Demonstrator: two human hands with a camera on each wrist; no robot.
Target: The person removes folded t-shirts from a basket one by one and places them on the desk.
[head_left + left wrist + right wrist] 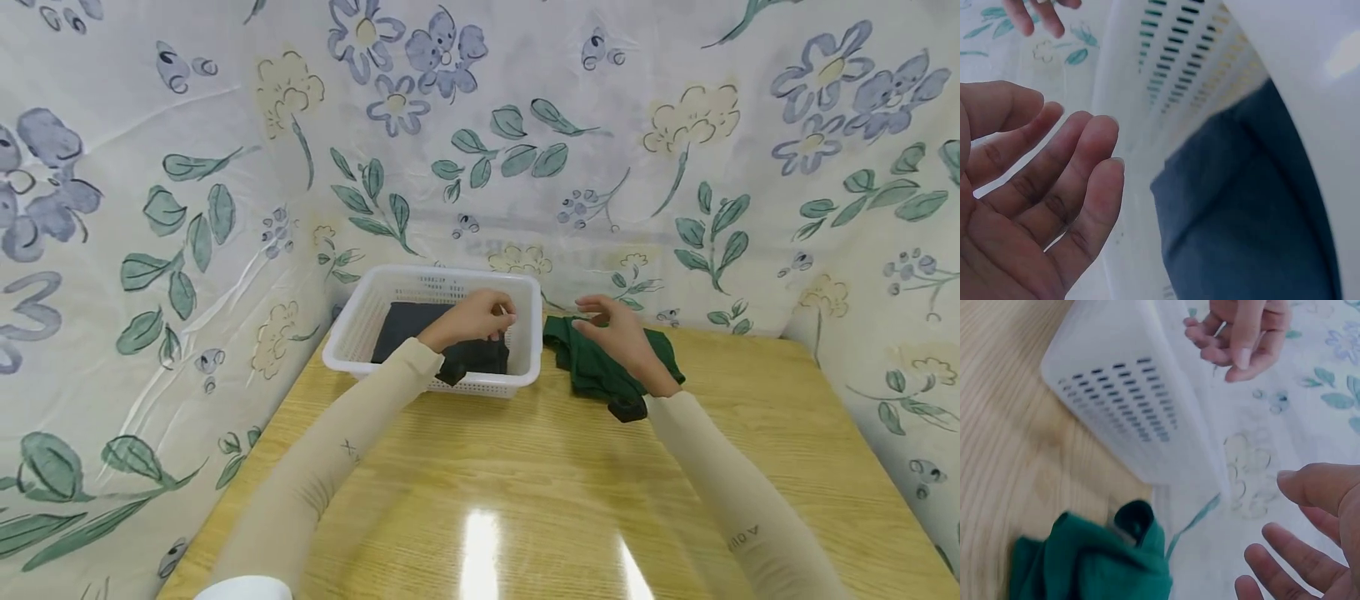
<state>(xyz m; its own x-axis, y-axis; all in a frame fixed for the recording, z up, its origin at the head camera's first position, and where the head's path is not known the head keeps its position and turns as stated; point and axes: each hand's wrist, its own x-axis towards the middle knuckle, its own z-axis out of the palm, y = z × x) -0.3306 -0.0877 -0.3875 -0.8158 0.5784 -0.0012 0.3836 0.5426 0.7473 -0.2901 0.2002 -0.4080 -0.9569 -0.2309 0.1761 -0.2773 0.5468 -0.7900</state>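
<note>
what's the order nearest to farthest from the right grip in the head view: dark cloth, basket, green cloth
1. Green cloth: partly hidden by the right grip.
2. Basket: to its left, right rim nearest.
3. Dark cloth: inside the basket, farther left.

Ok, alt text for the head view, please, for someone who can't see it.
Two bare, empty hands reach over a wooden table: the left hand over a white basket with dark cloth inside, the right hand over a rumpled green cloth beside the basket. A flowered sheet covers the background.
</note>
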